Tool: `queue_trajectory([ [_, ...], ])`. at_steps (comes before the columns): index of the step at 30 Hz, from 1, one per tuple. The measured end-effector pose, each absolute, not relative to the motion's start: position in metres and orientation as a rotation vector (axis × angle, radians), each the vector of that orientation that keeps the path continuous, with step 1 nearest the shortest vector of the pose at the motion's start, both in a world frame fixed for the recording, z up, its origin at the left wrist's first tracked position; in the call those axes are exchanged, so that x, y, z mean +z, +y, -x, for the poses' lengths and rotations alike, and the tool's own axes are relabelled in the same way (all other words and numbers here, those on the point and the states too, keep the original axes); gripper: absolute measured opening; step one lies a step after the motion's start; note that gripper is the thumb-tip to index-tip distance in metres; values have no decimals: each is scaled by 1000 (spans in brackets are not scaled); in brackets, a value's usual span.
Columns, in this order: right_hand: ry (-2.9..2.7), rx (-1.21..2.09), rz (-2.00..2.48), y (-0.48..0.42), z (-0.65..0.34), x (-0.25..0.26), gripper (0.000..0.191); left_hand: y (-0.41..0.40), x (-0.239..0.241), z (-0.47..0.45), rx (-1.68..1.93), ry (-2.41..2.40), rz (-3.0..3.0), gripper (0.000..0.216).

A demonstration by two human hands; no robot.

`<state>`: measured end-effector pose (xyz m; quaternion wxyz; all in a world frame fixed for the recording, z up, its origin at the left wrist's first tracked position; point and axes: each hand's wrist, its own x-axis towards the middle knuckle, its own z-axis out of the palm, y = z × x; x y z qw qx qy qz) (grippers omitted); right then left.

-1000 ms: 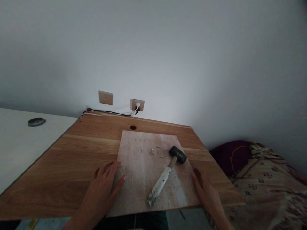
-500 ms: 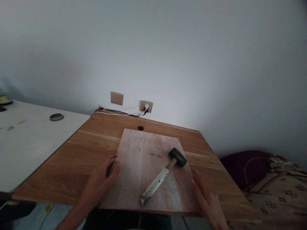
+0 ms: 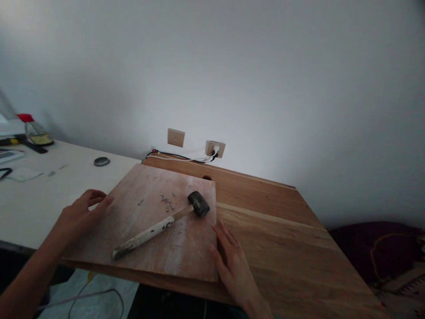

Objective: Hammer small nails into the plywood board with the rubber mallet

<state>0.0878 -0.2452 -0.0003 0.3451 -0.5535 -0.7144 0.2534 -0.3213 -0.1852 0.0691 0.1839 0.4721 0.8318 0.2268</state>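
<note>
A flat wooden board (image 3: 186, 252) lies on the brown table, its left part reaching over the white tabletop. My left hand (image 3: 81, 217) grips the board's left edge, thumb on top. At the right edge, my right hand (image 3: 232, 257) holds the board from the side with fingers along it. On top rests a mallet (image 3: 198, 204) with a black head and a worn, white-painted handle, lying diagonally. Several small screws or nails (image 3: 165, 198) are scattered beyond the handle; their exact kind is too small to tell.
The brown wooden table (image 3: 282, 239) stands against the wall beside a white table (image 3: 43, 199). On the white one are a round dark lid (image 3: 101, 161), a red-capped bottle (image 3: 38, 130) and tools. Cables (image 3: 186, 158) run to a wall socket (image 3: 215, 149). Purple cloth (image 3: 372, 248) lies at right.
Both hands have shifted the board leftward across the table, carrying the mallet and small fasteners with it. The fasteners lie in a slightly different arrangement. My view has turned a little left.
</note>
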Motion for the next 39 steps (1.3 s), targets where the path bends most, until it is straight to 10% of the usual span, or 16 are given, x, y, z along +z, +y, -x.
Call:
queue_trajectory([
  [39,-1719,-57,1908,-282,-263,4,45,-184,30,176,361,1763,-2517,40],
])
